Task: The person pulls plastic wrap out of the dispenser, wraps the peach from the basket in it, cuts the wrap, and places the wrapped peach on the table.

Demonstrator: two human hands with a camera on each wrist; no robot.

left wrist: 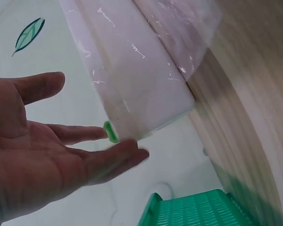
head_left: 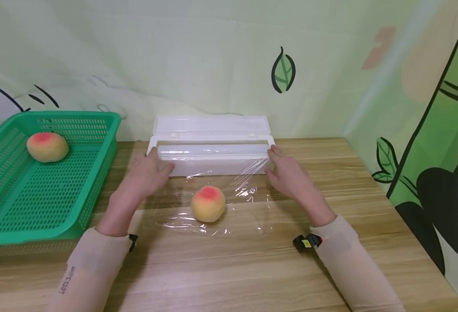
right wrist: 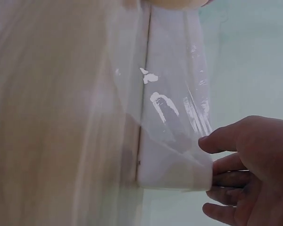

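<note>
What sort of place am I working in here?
Likely a staged indoor tabletop setup: a wood-grain table stands before a cartoon-printed backdrop, holding a green plastic basket and an open white film box. Whether it's in a home or studio, I can't tell.

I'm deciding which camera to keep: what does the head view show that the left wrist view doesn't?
Only head: one peach in the green basket, another peach outside, the right hand.
Only left wrist: the left palm, a small green piece at one end of the white cling-film dispenser.
Both: dispenser, cling film, left hand, basket, wooden tabletop.
</note>
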